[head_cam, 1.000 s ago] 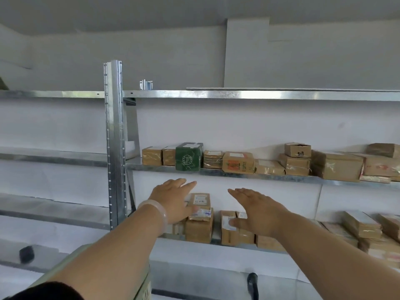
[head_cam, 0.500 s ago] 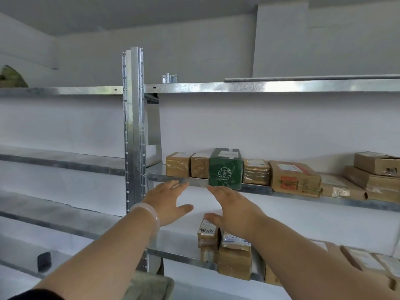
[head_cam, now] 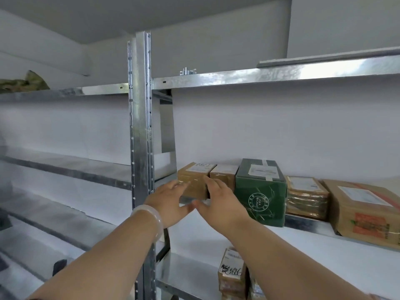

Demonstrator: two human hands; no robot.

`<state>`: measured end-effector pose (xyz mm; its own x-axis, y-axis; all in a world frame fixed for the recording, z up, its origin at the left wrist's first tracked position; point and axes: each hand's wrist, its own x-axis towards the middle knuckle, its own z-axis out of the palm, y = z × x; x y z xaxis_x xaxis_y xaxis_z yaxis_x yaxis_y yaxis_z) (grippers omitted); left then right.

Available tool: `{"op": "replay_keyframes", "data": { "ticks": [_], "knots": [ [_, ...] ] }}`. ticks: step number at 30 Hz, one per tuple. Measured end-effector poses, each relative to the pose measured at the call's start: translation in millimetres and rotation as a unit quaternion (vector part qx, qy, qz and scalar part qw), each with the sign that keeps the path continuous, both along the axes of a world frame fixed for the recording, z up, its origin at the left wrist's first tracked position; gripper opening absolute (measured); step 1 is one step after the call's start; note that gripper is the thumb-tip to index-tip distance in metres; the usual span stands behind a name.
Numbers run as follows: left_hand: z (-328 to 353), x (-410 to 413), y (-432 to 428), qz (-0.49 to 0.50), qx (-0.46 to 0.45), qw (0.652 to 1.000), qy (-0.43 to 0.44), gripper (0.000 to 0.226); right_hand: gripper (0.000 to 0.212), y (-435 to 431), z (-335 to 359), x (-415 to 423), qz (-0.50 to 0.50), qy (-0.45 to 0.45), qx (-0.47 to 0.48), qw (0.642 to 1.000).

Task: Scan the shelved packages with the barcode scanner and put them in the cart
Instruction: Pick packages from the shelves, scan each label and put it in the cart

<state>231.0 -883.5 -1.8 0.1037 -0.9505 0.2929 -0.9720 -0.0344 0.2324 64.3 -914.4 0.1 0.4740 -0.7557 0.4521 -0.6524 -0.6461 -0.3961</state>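
Early stage. Left hand (head_cam: 167,202) and right hand (head_cam: 223,202), fingers (head_cam: 180,184) straight, apart, at the end cardboard package (head_cam: 192,178), 9 o'clock of green box (head_cam: 260,191) (no grip yet). Scanning, carting remain.

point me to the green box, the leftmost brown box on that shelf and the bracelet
green box (head_cam: 260,191): head view, front face above the round logo
leftmost brown box (head_cam: 194,180): head view, upper front face
bracelet (head_cam: 154,213): head view, top of the white band
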Motion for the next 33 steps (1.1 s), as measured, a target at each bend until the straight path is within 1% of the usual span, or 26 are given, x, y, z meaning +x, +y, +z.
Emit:
{"op": "replay_keyframes", "data": {
  "ticks": [2,4,6,8,11,15,18,21,23,26,30,33],
  "knots": [
    [2.0,5.2,-25.0,0.014,-0.006,1.0,-0.017,0.068,0.067,-21.8,-0.3,9.6,0.013,0.024,-0.023,0.999],
    [4.5,10.3,-47.6,0.023,-0.034,0.999,-0.001,0.064,0.066,-43.6,-1.0,16.4,0.017,0.041,-0.054,0.998],
    [6.4,14.3,-66.1,0.033,-0.058,0.997,0.029,0.06,0.063,-61.6,0.3,23.6,0.017,0.022,-0.058,0.998],
    [7.5,17.0,-80.8,0.044,-0.072,0.996,0.039,0.057,0.059,-72.9,3.4,31.8,0.018,-0.013,-0.065,0.998],
    [7.5,18.2,-98.8,0.053,-0.066,0.995,0.052,0.054,0.055,-81.5,6.8,39.2,0.013,-0.033,-0.078,0.996],
    [4.3,17.7,-117.3,0.058,-0.072,0.991,0.101,0.05,0.058,-86.4,8.5,39.3,-0.002,-0.025,-0.053,0.998],
    [2.6,14.9,-124.2,0.059,-0.061,0.983,0.162,0.053,0.059,-86.6,11.8,40.5,-0.015,-0.023,-0.027,0.999],
    [-0.3,12.4,-127.2,0.061,-0.045,0.979,0.187,0.06,0.059,-85.1,11.9,40.7,-0.021,-0.019,-0.014,1.0],
    [-1.9,11.4,-125.2,0.068,-0.056,0.966,0.243,0.059,0.059,-83.4,11.4,40.9,-0.023,-0.013,-0.014,1.0],
    [-4.0,11.7,-121.9,0.053,-0.083,0.936,0.339,0.051,0.059,-81.6,12.5,41.7,-0.028,-0.011,-0.01,0.999],
    [-2.2,8.1,-119.4,0.081,-0.115,0.916,0.377,0.034,0.06,-80.8,12.1,43.6,-0.035,-0.025,0.001,0.999],
    [0.7,6.3,-120.8,0.107,-0.134,0.909,0.381,0.037,0.061,-82.2,10.2,46.4,-0.032,-0.021,-0.002,0.999]
  ]
}}
